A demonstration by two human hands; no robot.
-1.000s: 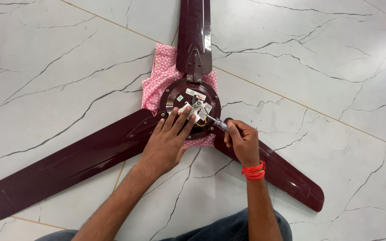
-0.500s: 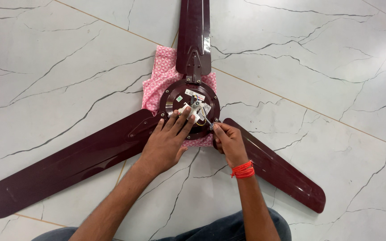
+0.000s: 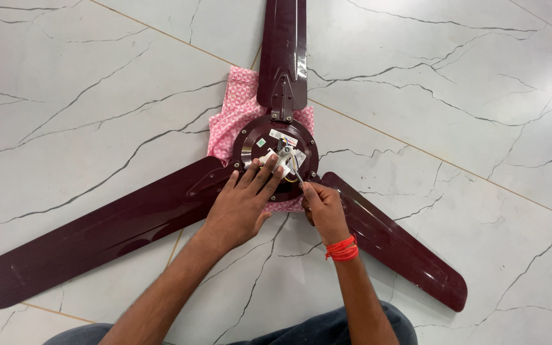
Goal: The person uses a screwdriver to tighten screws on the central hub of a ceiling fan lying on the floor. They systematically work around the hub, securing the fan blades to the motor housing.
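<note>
Home interior; veined marble floor tiles (image 3: 97, 96)

Bare forearms, no sleeves visible. Red thread band (image 3: 342, 248), several strands, on right wrist. Dark blue-grey trousers (image 3: 327, 329), possibly denim, at lower edge.
</note>
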